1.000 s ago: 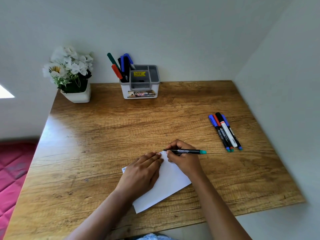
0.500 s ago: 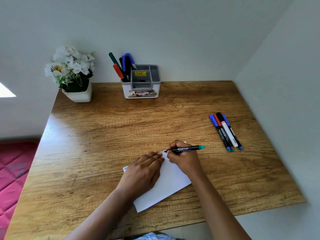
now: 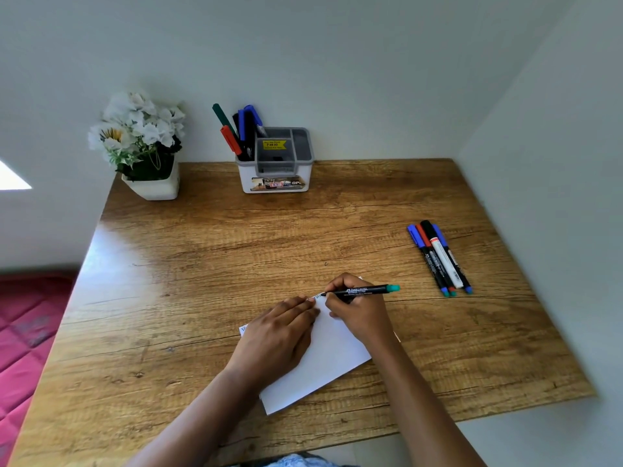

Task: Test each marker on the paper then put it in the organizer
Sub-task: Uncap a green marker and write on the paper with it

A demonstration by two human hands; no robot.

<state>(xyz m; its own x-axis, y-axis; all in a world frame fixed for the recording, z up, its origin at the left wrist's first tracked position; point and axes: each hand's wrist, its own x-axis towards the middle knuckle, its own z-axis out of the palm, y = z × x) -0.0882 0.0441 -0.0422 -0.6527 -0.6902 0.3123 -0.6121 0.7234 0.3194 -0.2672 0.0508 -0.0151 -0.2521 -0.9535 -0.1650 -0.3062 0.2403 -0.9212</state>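
My right hand (image 3: pixel 358 315) grips a black marker with a teal end (image 3: pixel 365 290), its tip touching the top edge of the white paper (image 3: pixel 332 358). Small marks show on the paper by the tip. My left hand (image 3: pixel 278 335) lies flat on the paper and holds it down. Several capped markers (image 3: pixel 438 259) lie side by side on the desk to the right. The white and grey organizer (image 3: pixel 276 178) stands at the back by the wall, with several markers (image 3: pixel 241 131) upright in its left compartment.
A white pot of white flowers (image 3: pixel 145 150) stands at the back left corner of the wooden desk (image 3: pixel 209 264). Walls close the desk in at the back and on the right. A pink quilted surface (image 3: pixel 23 332) lies below to the left.
The marker's tip has shifted slightly on the paper's top edge and small marks have appeared there. My left hand has stayed on the paper.
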